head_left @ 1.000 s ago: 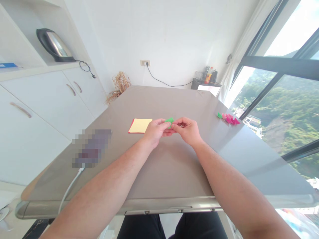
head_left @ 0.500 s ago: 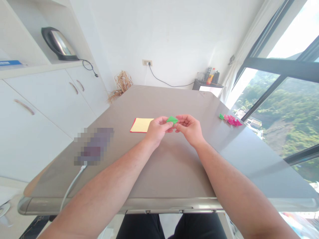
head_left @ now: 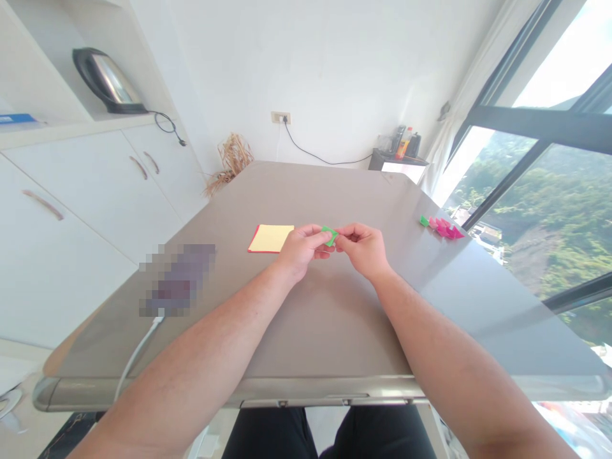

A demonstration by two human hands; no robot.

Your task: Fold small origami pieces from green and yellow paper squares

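As my left hand (head_left: 300, 254) and right hand (head_left: 364, 251) pinch the green paper (head_left: 332, 233) over the middle of the table (head_left: 325, 331), my left hides the near right corner of the yellow notepad (head_left: 268, 238). Pink folded papers (head_left: 445, 228) lie by the table's right edge, a pixelated dark object (head_left: 179, 277) by its left. Half a second ago the green paper showed broader. Print on the bottle (head_left: 403, 144) is too small to read.
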